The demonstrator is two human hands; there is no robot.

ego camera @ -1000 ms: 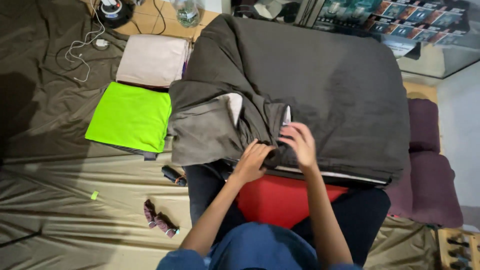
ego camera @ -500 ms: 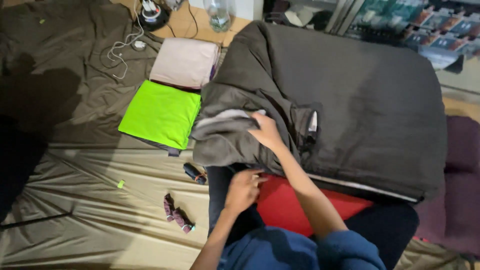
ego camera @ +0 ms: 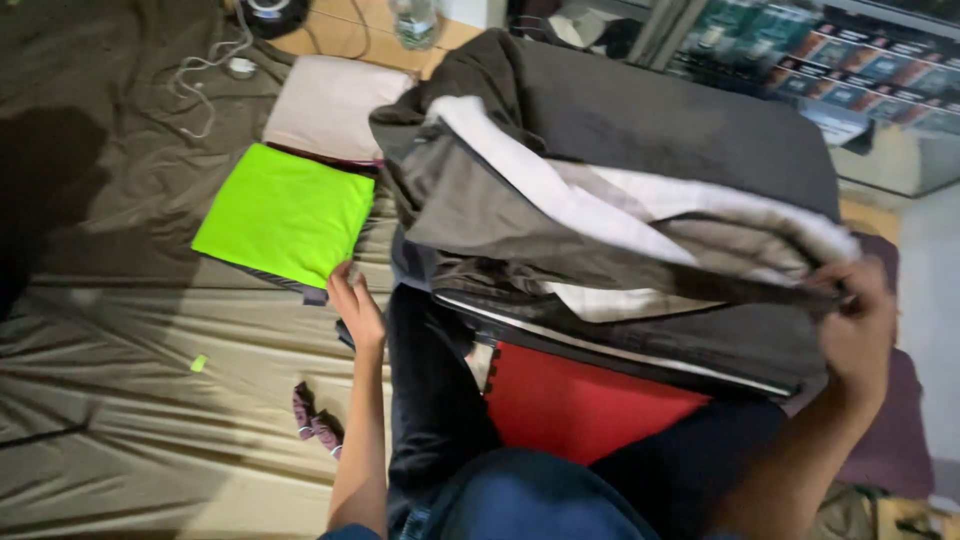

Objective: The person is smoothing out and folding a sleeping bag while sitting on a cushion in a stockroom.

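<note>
A big dark grey cloth lies over a red board on my lap. My right hand is at the right edge, gripping the cloth's layered hem and lifting it, so the white and beige inner layers show. My left hand is down at the left, fingers apart, close to the corner of a folded neon green cloth and holding nothing.
A folded beige cloth lies behind the green one. Small dark maroon items rest on the olive sheet. White cables and a clear bottle are at the back; a purple cushion is at the right.
My right hand swept from the cloth's left fold across to its right edge, pulling the layers up and open. My left hand moved out left toward the green cloth.
</note>
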